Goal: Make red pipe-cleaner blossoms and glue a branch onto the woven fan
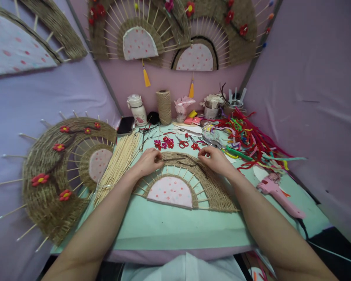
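On the table in front of me lies a half-round woven twine fan point(222, 191) with thin stick ribs and a white, red-dotted half-circle panel point(170, 190) at its centre. A dark thin twig point(179, 159) lies along the upper part of its woven band. At the band's upper left, my left hand point(149, 160) is closed, its fingertips pinched at the twig's left end. My right hand point(215, 159) hovers at the upper right with thumb and forefinger together; whatever they hold is too small to make out. Beyond the fan are red flowers point(164, 143) and red-handled scissors point(182, 143).
A bundle of thin sticks point(117, 166) and a finished fan point(55, 171) are at left. Coloured pipe cleaners point(245, 132) and a pink glue gun point(280, 197) lie right. A white bottle point(137, 111) and a twine spool point(164, 107) stand at the back.
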The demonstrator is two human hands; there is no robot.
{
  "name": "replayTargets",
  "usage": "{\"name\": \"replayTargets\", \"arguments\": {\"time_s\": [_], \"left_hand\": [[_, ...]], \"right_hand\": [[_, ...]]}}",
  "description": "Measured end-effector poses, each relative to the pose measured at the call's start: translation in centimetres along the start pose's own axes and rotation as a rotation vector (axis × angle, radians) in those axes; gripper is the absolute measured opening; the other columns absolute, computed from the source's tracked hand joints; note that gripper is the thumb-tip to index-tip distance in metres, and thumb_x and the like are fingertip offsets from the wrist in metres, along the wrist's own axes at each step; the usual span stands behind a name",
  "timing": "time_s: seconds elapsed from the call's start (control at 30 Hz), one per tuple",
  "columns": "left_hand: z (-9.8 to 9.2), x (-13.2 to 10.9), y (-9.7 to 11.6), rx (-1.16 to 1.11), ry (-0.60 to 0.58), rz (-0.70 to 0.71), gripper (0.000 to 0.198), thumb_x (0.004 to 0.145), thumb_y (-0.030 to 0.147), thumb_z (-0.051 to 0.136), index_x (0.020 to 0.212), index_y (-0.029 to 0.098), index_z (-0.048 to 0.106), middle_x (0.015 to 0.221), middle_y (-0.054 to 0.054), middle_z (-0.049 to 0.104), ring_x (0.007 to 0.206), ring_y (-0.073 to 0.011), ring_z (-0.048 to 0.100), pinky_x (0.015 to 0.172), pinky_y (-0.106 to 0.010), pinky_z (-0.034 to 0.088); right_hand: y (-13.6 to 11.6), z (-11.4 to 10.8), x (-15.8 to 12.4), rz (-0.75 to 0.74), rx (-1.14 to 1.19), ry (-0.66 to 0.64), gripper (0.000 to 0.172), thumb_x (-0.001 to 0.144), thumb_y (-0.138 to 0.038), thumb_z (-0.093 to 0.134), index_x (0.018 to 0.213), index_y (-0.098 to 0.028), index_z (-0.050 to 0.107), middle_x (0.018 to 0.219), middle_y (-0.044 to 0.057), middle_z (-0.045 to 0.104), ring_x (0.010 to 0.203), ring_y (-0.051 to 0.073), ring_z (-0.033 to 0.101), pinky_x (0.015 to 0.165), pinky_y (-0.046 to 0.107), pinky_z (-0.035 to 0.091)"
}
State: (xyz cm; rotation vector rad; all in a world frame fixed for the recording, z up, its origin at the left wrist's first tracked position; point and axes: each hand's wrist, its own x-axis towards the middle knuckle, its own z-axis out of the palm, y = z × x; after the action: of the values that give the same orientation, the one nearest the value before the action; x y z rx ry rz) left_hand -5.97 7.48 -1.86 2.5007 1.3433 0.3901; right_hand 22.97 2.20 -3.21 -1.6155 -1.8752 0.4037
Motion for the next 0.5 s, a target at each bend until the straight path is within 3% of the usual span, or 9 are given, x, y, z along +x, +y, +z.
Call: {"name": "replayTargets", "arguments": {"time_s": [0.17, 0.5], "left_hand": [[0.1, -0.1, 0.1, 0.021, -0.005, -0.055, 0.022, 0.075, 0.037, 0.061, 0.087, 0.019, 0.061, 0.093, -0.008, 0.059, 0.096, -0.0269, 0.054, 0.087, -0.04, 0.044], [1.5, 0.0, 0.5, 0.003, 0.041, 0.043, 0.018, 0.081, 0.033, 0.058, 0.093, 0.02, 0.064, 0.094, -0.007, 0.058, 0.099, -0.0256, 0.052, 0.089, -0.04, 0.043]], "right_hand": [[0.1, -0.2, 0.0, 0.023, 0.012, 0.026, 0.01, 0.076, -0.019, 0.057, 0.075, -0.019, 0.067, 0.084, 0.004, 0.071, 0.076, 0.017, 0.06, 0.071, 0.027, 0.042], [0.0, -0.2, 0.0, 0.053, -0.004, 0.007, 0.013, 0.078, -0.025, 0.057, 0.076, -0.019, 0.068, 0.085, 0.005, 0.071, 0.077, 0.018, 0.059, 0.072, 0.028, 0.042]]}}
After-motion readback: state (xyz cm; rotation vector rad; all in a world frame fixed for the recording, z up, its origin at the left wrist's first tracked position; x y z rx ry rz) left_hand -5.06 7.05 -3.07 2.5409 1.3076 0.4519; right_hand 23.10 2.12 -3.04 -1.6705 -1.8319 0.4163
